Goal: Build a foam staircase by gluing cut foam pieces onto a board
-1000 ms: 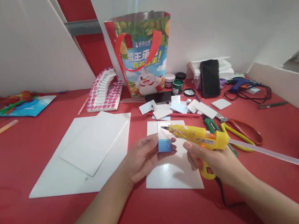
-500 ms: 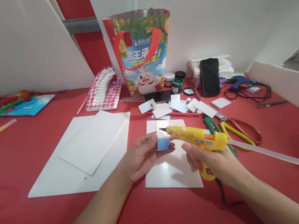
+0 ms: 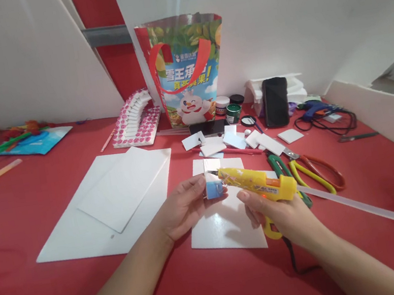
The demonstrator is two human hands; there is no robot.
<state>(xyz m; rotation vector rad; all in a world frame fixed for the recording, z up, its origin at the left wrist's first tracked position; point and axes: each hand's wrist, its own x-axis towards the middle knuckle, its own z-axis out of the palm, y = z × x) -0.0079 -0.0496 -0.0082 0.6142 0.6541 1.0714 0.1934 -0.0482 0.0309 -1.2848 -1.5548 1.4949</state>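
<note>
My left hand (image 3: 187, 204) pinches a small white and blue piece (image 3: 214, 188) between thumb and fingers, above a white board (image 3: 213, 229). Wrapped round the handle of a yellow glue gun (image 3: 254, 179) is my right hand (image 3: 280, 211). The gun's dark nozzle points left and is at the small piece; whether it touches cannot be made out. A long translucent glue stick (image 3: 363, 206) sticks out of the gun's back. Behind my hands, small white and pale blue cut pieces (image 3: 213, 146) lie in a loose pile.
Larger white sheets (image 3: 82, 225) lie at the left. Scissors (image 3: 322, 172) and green-handled pliers (image 3: 278, 164) rest at the right. Farther back stand a printed bag (image 3: 187, 74), paint jars (image 3: 232, 113), a phone (image 3: 275, 102) and a pink-patterned model (image 3: 136, 122). A blue glue gun (image 3: 316, 108) lies back right.
The glue gun and my right hand have shifted slightly left. The nozzle's tip is a little lower against the small piece, which my left hand still holds.
</note>
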